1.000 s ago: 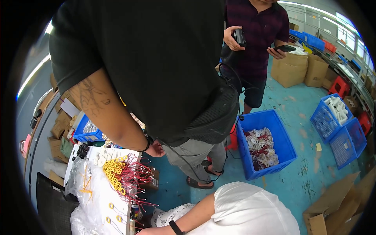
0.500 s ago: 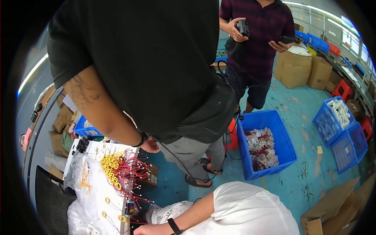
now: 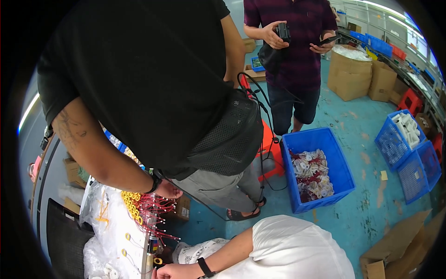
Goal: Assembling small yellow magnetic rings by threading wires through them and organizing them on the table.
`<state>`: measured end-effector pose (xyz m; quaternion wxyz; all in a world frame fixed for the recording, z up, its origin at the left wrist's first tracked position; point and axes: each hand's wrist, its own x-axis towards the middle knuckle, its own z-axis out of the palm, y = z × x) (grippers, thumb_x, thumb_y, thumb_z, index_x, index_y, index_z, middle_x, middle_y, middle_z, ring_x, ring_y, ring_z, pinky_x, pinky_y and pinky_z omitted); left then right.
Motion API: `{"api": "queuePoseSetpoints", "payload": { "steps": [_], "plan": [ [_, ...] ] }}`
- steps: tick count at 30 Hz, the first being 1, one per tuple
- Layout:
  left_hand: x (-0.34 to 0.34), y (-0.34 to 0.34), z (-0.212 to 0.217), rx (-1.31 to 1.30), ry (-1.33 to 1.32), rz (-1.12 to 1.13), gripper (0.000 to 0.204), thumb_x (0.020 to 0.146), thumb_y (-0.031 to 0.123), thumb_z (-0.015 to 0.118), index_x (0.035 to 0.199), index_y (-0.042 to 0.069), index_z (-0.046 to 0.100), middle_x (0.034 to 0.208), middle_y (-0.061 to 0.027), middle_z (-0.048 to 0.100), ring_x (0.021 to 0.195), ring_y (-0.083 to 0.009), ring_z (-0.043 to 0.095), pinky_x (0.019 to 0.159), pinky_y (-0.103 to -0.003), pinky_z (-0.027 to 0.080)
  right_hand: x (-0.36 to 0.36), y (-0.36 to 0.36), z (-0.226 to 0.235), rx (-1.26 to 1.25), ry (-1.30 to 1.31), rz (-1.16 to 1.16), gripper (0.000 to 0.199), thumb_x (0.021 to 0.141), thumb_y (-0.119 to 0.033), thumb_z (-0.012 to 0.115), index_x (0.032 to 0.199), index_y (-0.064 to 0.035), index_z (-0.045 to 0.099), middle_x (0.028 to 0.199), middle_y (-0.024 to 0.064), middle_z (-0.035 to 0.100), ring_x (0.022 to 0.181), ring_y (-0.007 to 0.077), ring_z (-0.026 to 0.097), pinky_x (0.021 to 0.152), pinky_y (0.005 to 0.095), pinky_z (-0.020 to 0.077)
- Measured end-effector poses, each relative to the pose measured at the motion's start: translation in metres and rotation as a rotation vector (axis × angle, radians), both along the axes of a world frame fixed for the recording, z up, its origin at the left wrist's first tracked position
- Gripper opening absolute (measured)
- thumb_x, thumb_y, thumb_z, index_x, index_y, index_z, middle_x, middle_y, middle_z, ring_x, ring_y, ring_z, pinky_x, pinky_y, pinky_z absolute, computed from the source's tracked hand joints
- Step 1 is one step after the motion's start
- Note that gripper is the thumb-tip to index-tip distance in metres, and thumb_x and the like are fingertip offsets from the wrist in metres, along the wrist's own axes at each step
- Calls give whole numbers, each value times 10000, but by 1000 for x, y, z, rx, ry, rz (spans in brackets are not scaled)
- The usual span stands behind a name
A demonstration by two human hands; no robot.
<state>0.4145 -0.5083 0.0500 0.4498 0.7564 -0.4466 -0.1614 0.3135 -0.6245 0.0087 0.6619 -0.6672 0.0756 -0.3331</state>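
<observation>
My right hand (image 3: 178,271) reaches in at the bottom edge from a white sleeve, with a black band on its wrist. Its fingers look curled, and the lower frame edge partly cuts them off. Right above them sits a yellow ring (image 3: 158,261); I cannot tell whether its lead is in my fingers. On the white table (image 3: 121,223) nearby lie two loose yellow rings with thin wires. Farther up is a heap of yellow rings (image 3: 132,204) with red wires (image 3: 158,209) ending in white tips. My left hand is out of the picture.
A person in black (image 3: 139,83) stands close by the table. Another person (image 3: 288,60) holds a dark device and a phone. A blue bin (image 3: 341,162) holds white, red-wired parts. Orange stool (image 3: 274,160), blue crates (image 3: 392,144), cartons (image 3: 348,79) and clear plastic bags (image 3: 93,246) stand around.
The person in black has shifted left, the arm now covering more of the table. A yellow ring near my right hand has moved right, closer to my fingers. The other person's phone is tilted differently.
</observation>
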Motion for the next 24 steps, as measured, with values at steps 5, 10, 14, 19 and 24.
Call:
{"api": "queuePoseSetpoints", "payload": {
  "steps": [5,10,14,19,24],
  "plan": [
    [1,3,-1,-98,483,-24,536,1070,370,397,1328,-67,566,1249,-205,618,1109,-294,607,926,-380,502,7,6,-5,-48,-29,-1,355,954,-379,675,937,-26,704,867,89,719,784,168,668,694,322,537],
    [-14,2,21,-84,267,-1,541,1061,354,369,1303,-77,589,1199,-204,641,1071,-298,619,903,-365,502,6,11,5,93,53,128,338,969,-350,662,939,-15,701,839,70,723,741,144,681,661,303,553],
    [-13,1,26,-132,289,9,557,1048,333,327,1277,-88,611,1171,-202,652,1063,-298,618,901,-362,494,22,12,-2,109,23,153,319,987,-316,638,989,-1,690,828,68,724,745,140,697,649,286,561],
    [11,2,15,-79,301,38,595,1071,387,327,1300,-94,593,1183,-208,646,1045,-288,617,899,-366,494,36,11,-6,108,40,155,336,997,-329,621,1018,1,679,835,56,727,742,139,697,648,286,561],
    [41,3,-3,-78,294,-31,633,1087,433,334,1312,-106,579,1144,-214,657,999,-278,630,857,-352,509,35,7,7,220,132,230,339,998,-347,622,1048,-14,665,839,51,726,723,133,691,633,280,554]
  ]
}}
